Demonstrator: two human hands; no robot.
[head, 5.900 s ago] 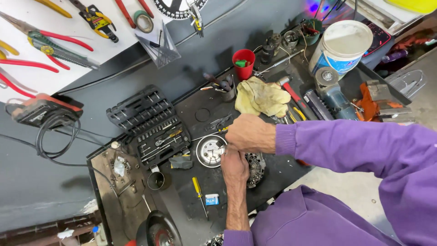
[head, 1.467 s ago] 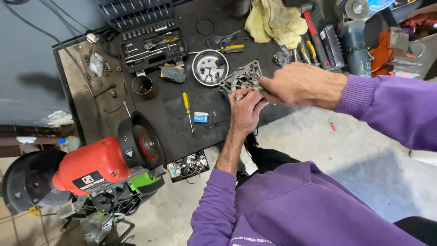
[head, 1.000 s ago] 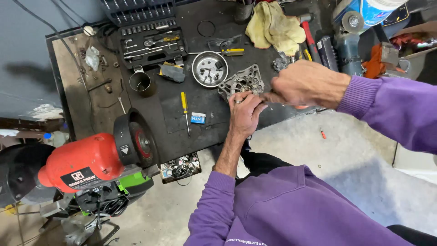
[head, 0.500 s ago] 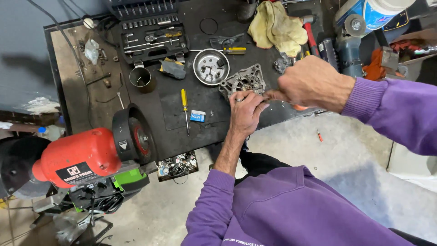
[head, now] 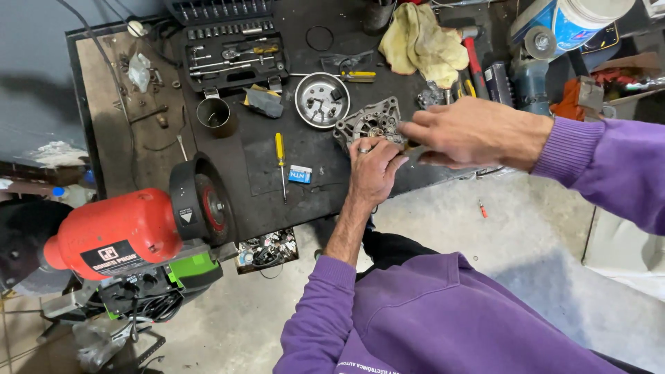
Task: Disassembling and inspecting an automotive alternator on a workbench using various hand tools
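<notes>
On the dark workbench, right at its front edge, sits the round grey metal part [head: 370, 123] with holes and ribs. It looks like a motor end cover. Your left hand [head: 374, 170] lies against its near side, with the fingers curled up to it and a ring on one finger. You seem to be holding it steady. Your right hand [head: 471, 131] comes over from the right. Its fingers are pinched close together at the right rim of the part. Something small and dark may be between them, but you cannot tell what it is.

As a guess, the work is in the middle. The part is out on the bench and open, so some taking apart looks done. It is not joined to anything yet, so more is left.

Just behind the part is a round metal bowl [head: 321, 100] with little bits in it. Left of the bowl stands a small metal cup [head: 213, 113]. A yellow screwdriver [head: 280, 154] lies to the left of your left hand, with a small blue and white box [head: 299, 174] beside it. Farther back is an open black socket set [head: 232, 52]. A yellow rag [head: 422, 45] lies at the back right. A red bench grinder [head: 131, 228] sits low on the left.
</notes>
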